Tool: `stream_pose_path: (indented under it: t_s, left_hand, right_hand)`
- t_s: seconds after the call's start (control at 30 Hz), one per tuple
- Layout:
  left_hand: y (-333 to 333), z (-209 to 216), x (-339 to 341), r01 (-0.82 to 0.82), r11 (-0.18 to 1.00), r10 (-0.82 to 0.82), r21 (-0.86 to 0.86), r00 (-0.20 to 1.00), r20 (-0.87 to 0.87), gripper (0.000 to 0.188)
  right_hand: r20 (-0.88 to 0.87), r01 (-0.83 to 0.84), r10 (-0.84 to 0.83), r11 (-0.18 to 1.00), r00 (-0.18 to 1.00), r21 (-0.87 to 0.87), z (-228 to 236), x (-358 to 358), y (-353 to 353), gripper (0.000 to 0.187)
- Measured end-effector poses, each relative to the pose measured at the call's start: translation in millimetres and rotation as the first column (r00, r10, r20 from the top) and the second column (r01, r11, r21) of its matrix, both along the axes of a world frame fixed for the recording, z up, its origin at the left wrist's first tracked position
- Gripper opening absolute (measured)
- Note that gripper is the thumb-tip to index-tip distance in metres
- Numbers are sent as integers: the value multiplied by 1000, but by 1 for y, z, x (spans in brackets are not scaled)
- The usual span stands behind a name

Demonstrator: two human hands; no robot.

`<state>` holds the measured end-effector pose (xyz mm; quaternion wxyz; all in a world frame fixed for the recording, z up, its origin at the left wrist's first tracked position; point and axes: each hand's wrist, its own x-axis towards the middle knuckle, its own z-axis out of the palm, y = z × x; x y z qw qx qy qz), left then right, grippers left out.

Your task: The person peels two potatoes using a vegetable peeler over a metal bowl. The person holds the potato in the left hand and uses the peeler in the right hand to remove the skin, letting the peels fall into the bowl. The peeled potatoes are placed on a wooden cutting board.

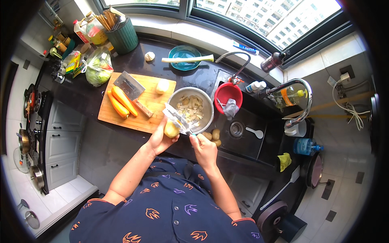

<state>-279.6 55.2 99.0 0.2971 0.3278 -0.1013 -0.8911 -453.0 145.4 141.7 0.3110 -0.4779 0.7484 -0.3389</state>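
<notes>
Potato (171,129) sits clamped in the left hand (161,139) at the counter's (121,60) front edge; right hand (204,149) closes its grip on a peeler (178,117), blade against it. Steel bowl (191,106) of peelings just behind, cutting board (139,117) with carrots (121,102) to the left.

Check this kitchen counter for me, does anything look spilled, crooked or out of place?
Nothing spilled. One oddity: a long pale green leek stalk lies across the small teal plate, both ends overhanging. The steel cleaver rests flat on the wooden cutting board beside two orange carrots.
</notes>
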Motion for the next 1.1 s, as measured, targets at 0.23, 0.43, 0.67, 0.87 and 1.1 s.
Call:
stream_pose_path:
  t_s: [0.23, 0.43, 0.67, 0.87, 1.1]
  left_hand:
    - [0, -6, 2, -17, 995, 20, -96, 999, 29, 53]
    - [1, 11, 12, 74, 983, -71, -171, 997, 22, 47]
    - [-6, 10, 10, 37, 976, 10, -214, 976, 217, 46]
    - [1, 0, 5, -17, 953, 95, -302, 965, 244, 52]
    - [-2, 21, 9, 28, 953, 30, -302, 982, 184, 54]
  right_hand:
    - [-123, -98, 97, 995, 988, 0, 2, 5, 2, 44]
    - [-275, -29, 98, 969, 957, 245, -40, -24, -8, 54]
    - [4, 37, -38, 982, 999, 185, -9, -15, -1, 52]
    - [-124, -110, 122, 989, 985, 102, 3, 5, -3, 39]
    - [-262, 42, 28, 966, 965, 256, -48, -41, 6, 54]
